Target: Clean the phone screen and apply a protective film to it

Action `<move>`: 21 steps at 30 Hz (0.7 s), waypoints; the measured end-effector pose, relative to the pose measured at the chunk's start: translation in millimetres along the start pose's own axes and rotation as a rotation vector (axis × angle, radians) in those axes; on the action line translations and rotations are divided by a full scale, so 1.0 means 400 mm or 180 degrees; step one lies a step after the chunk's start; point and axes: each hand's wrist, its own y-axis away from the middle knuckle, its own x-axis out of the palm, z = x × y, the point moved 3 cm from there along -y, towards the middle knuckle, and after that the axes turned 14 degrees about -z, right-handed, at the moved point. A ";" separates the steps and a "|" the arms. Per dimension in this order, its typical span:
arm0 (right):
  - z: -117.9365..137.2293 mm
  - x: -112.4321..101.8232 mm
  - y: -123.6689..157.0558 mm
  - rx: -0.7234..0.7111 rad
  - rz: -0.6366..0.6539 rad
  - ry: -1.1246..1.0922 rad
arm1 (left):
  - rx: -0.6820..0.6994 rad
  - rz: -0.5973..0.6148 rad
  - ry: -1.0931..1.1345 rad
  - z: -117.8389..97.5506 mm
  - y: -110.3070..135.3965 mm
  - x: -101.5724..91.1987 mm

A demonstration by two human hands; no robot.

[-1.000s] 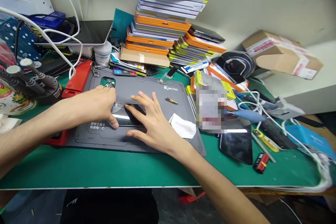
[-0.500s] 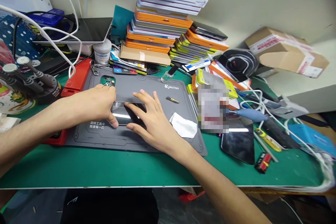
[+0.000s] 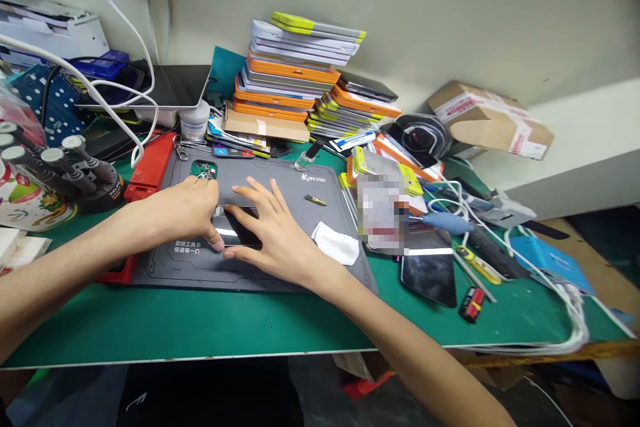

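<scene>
Far left of the green worktop [image 3: 210, 323]: a black round stand of grey-handled screwdrivers [image 3: 95, 177], with a red flat case [image 3: 150, 163] just beside it.

Left hand [image 3: 187, 210]: curled loosely, fingers tucked, thumb stretched down to the near left corner of the dark glossy rectangular phone [image 3: 237, 233]. The hand rests on the phone's left end. I cannot tell whether the tucked fingers grip anything.

The phone lies flat, screen side up with a white glare streak, on the dark grey rubber repair mat [image 3: 280, 180], left of the mat's centre. The mat sits on the worktop, with its left edge touching the red case.

Right hand [image 3: 273, 230]: fingers spread, palm down, laid over the right part of the phone, fingertips pointing away toward the wall. Thumb lies along the phone's near edge, close to the left thumb.

Right of the hands, on the mat: a small dark metal bit [image 3: 315, 200] and a white folded cloth [image 3: 336, 245], apart from each other.

Behind the mat: a stack of orange, grey and yellow-edged flat boxes [image 3: 295, 70] against the wall.

Further right, off the mat: a second dark phone [image 3: 430, 273] lying flat, a small red-and-black battery [image 3: 473, 303] near it, white cables [image 3: 560, 283], and a brown cardboard carton [image 3: 493, 120] by the wall.
</scene>
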 end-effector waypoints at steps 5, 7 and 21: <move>0.036 0.011 -0.019 -0.0127 0.0061 -0.0146 | 0.0044 -0.0098 0.0070 0.016 0.003 0.014; 0.046 0.016 -0.018 -0.0189 0.0067 -0.0172 | 0.0011 -0.0155 0.0154 0.024 0.003 0.019; 0.021 0.010 -0.028 -0.0024 -0.0163 0.0272 | -0.0120 0.0036 -0.0223 0.015 0.012 -0.025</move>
